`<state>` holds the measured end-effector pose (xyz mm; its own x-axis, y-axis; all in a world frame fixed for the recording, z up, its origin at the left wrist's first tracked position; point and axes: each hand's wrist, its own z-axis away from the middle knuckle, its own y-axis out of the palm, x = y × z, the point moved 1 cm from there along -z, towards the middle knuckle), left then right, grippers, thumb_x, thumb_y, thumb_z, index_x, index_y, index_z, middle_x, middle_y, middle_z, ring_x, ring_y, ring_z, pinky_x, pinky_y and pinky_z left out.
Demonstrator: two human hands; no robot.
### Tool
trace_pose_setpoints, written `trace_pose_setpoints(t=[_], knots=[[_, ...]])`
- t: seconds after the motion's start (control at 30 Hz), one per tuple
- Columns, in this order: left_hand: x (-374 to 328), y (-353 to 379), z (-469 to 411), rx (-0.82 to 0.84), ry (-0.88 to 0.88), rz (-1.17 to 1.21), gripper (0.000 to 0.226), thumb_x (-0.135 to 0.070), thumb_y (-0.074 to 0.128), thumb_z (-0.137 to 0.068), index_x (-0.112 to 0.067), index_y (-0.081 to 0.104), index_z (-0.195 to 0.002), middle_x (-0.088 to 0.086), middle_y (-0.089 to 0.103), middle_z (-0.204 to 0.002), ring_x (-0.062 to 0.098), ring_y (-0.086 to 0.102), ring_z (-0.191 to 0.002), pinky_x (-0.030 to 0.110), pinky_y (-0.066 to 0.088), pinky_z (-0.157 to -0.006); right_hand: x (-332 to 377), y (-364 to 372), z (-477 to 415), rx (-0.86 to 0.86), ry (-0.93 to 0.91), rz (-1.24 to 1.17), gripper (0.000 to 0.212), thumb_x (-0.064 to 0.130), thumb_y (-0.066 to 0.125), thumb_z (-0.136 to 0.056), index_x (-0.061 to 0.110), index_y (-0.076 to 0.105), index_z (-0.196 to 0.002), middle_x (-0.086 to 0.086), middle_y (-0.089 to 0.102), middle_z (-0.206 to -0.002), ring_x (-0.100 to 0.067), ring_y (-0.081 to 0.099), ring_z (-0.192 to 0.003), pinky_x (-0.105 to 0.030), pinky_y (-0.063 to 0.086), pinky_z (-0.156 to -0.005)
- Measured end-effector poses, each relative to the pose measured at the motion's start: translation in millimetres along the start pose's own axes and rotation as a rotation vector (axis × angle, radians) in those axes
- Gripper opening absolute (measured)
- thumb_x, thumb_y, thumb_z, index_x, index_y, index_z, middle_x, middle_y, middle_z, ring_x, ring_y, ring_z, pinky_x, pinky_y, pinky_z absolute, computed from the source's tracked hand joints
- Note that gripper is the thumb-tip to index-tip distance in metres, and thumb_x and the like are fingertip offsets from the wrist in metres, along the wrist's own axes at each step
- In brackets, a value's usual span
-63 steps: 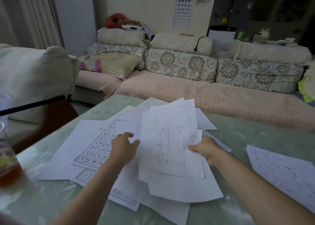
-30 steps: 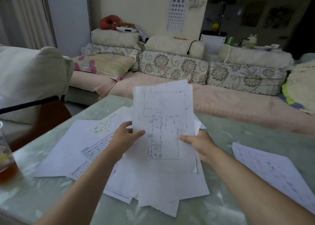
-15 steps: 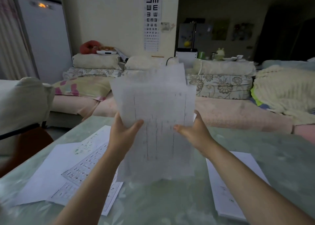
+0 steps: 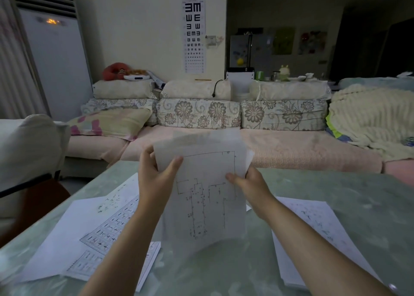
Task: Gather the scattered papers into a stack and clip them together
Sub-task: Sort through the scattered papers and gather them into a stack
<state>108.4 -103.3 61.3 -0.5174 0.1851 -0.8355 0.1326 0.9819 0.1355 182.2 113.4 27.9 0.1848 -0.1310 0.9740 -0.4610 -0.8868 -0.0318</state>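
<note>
Holds a stack of papers (image 4: 208,195) upright with both hands, low over the counter (image 4: 224,273), front sheet turned toward the camera and showing a line-drawn floor plan. Pinches the stack's upper left edge with the left hand (image 4: 154,179), thumb across the front and fingers curled behind, grip closed firmly on the sheets. Clasps the stack's right edge with the right hand (image 4: 248,181), lower than the left, thumb lying on the front, fingers hidden behind the paper, grip likewise closed on the sheets. Behind the front sheet, uneven edges of more sheets peeking out at the stack's top and right side. Cannot tell whether the stack's curved, blurred bottom edge touches the counter beneath it. To the left of the stack, flat on the counter: loose papers (image 4: 94,228), overlapping, 1 printed with rows of small tables, partly covered by the left forearm. To the right of the stack, also lying flat: a handwritten sheet (image 4: 313,224), crossed by the right forearm. Beyond the stack, a sofa (image 4: 291,148) with a pink cover and floral back cushions. Above and behind the stack, on the wall, an eye chart (image 4: 193,33).
</note>
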Motion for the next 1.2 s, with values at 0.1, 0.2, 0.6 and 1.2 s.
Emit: trace_pose_setpoints(t=[0.1, 0.2, 0.6, 1.2], knots=[[20, -6, 7, 0.027, -0.12, -0.106, 0.043, -0.022, 0.08, -0.079, -0.025, 0.054, -0.113, -0.006, 0.068, -0.103, 0.009, 0.068, -0.091, 0.031, 0.057, -0.074, -25, -2, 12, 0.057, 0.121, 0.117, 0.028, 0.014, 0.071, -0.088, 0.028, 0.065, -0.112, 0.01, 0.073, -0.108, -0.009, 0.069, -0.098, -0.025, 0.053, -0.081], [30, -10, 7, 0.012, -0.135, -0.246, 0.021, -0.021, 0.074, -0.083, -0.023, 0.06, -0.099, -0.006, 0.068, -0.094, 0.016, 0.067, -0.088, 0.037, 0.057, -0.071, -30, 1, 15, 0.012, 0.1, 0.197, 0.028, 0.009, 0.067, -0.089, 0.028, 0.064, -0.111, 0.014, 0.07, -0.104, -0.009, 0.066, -0.102, -0.025, 0.051, -0.084], [48, -15, 25, -0.005, -0.263, -0.122, 0.03, -0.033, 0.073, -0.084, -0.016, 0.058, -0.105, 0.0, 0.068, -0.096, 0.014, 0.067, -0.086, 0.029, 0.053, -0.067, -30, 10, 19, 0.004, 0.037, 0.144, 0.041, 0.002, 0.063, -0.085, 0.026, 0.062, -0.118, 0.009, 0.073, -0.108, -0.007, 0.069, -0.1, -0.032, 0.055, -0.088], [65, -6, 26, 0.125, -0.314, -0.323, 0.041, -0.007, 0.051, -0.077, -0.028, 0.054, -0.111, -0.013, 0.063, -0.101, 0.016, 0.06, -0.097, 0.038, 0.049, -0.084, -44, 12, 18, 0.006, 0.044, 0.258, 0.04, 0.001, 0.051, -0.087, 0.033, 0.063, -0.108, 0.009, 0.072, -0.104, -0.011, 0.067, -0.1, -0.032, 0.053, -0.091]])
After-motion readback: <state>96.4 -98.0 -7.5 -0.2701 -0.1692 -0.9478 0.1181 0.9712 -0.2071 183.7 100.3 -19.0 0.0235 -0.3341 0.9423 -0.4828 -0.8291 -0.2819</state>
